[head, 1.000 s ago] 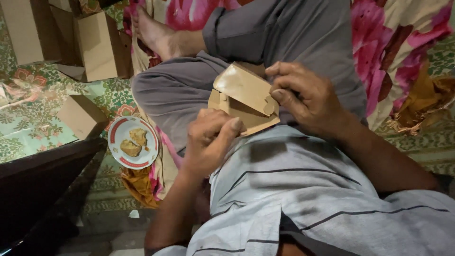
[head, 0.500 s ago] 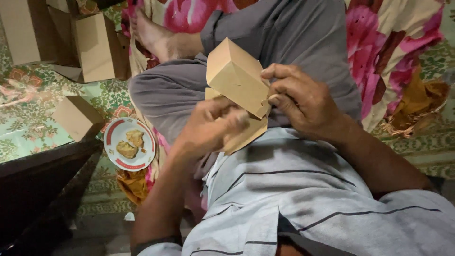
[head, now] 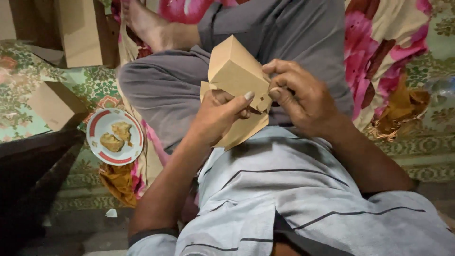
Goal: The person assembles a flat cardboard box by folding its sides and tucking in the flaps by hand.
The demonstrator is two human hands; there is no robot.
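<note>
Tan cardboard box (head: 235, 71) (half-folded), left hand (head: 219, 116), right hand (head: 298, 97)

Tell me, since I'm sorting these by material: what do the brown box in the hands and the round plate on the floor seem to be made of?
Brown box: likely thin kraft paperboard, matte; it shows sharp creases and bending flaps. Plate: probably glazed ceramic or melamine, glossy white with a red rim band; which one is unclear.

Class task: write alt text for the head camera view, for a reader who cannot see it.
A seated person folds a small brown cardboard box over their lap, left hand under it, right hand pinching a flap. On the patterned floor mat to the left are a red-rimmed plate of food and more folded boxes.
</note>
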